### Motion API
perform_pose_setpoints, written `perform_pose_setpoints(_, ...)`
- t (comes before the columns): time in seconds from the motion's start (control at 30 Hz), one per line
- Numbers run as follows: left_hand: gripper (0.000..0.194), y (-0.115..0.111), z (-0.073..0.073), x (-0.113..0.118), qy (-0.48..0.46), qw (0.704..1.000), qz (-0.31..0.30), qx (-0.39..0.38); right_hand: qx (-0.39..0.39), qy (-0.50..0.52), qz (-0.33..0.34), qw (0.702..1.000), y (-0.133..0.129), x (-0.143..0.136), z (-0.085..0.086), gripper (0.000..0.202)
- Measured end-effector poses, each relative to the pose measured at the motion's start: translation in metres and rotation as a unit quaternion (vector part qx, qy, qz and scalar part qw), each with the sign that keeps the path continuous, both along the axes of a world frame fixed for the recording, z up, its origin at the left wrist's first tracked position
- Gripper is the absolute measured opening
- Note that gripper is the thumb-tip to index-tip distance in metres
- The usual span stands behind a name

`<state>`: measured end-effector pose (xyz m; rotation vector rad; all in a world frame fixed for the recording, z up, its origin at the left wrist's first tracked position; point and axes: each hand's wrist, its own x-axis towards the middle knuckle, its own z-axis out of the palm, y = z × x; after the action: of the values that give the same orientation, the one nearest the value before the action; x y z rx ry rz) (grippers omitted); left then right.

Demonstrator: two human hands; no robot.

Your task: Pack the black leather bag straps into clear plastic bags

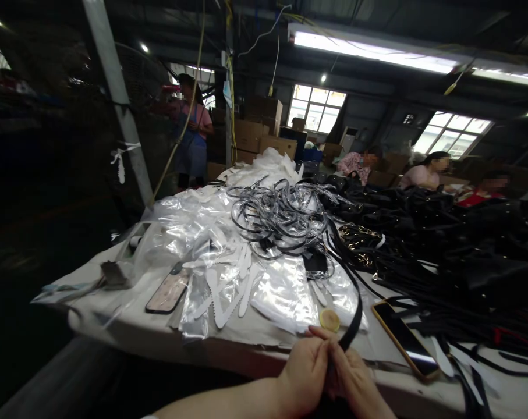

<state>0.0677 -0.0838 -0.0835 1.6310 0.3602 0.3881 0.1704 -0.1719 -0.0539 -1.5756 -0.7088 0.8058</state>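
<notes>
My left hand (305, 369) and my right hand (353, 372) meet at the table's front edge, both closed around a black strap (354, 317). The strap runs up from between them toward the black straps with gold clasps (362, 244). Just beyond my fingers lies a round yellow-rimmed object (329, 320). Clear plastic bags (285, 291) are spread to the left of it, with white serrated strips (246, 291) beside them. A tangle of plastic-wrapped straps (281, 215) is heaped farther back.
A phone (406, 340) lies right of my hands, another phone (167, 289) at the left. Black bags (464, 250) cover the table's right side. A person (194, 134) stands back left; several people sit beyond the bags. A slanted metal post (119, 99) rises at the left.
</notes>
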Motion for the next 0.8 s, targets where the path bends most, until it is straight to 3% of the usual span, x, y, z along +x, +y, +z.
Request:
perform_pose_setpoints(0.07, 0.069, 0.000, -0.003, 0.003, 0.004, 1.000, 0.029, -0.001, 0.014, 0.094, 0.004, 0.995, 0.004, 0.000, -0.007, 0.046)
perform_pose_setpoints(0.13, 0.067, 0.000, -0.008, 0.000, 0.021, 0.999, 0.041, 0.027, 0.066, 0.192, -0.037, 0.978, 0.001, 0.012, -0.002, 0.037)
perform_pose_setpoints(0.23, 0.068, 0.000, -0.015, -0.012, 0.038, 0.996, 0.032, 0.075, 0.179, 0.266, -0.112, 0.941, -0.015, 0.042, 0.024, 0.021)
perform_pose_setpoints(0.33, 0.074, 0.000, -0.018, -0.021, 0.030, 0.996, 0.015, 0.088, 0.252, 0.224, -0.112, 0.935, -0.037, 0.061, 0.051, 0.017)
perform_pose_setpoints(0.43, 0.081, -0.001, -0.014, -0.023, 0.045, 0.998, -0.023, 0.029, 0.203, 0.121, -0.121, 0.964, -0.048, 0.059, 0.055, 0.022)
perform_pose_setpoints(0.53, 0.080, 0.001, -0.002, -0.015, 0.035, 0.999, -0.041, 0.002, 0.079, 0.039, -0.107, 0.990, -0.040, 0.037, 0.040, 0.037)
perform_pose_setpoints(0.63, 0.074, 0.002, 0.013, -0.004, -0.006, 0.998, -0.030, 0.052, 0.012, -0.011, -0.036, 0.999, -0.025, 0.011, 0.019, 0.045)
perform_pose_setpoints(0.7, 0.071, 0.001, 0.018, 0.002, -0.019, 0.996, -0.006, 0.090, 0.013, 0.018, -0.014, 1.000, -0.018, 0.005, 0.011, 0.044)
perform_pose_setpoints(0.8, 0.066, -0.002, 0.016, 0.003, -0.002, 0.991, 0.018, 0.132, 0.078, 0.113, -0.066, 0.988, -0.022, 0.020, 0.017, 0.041)
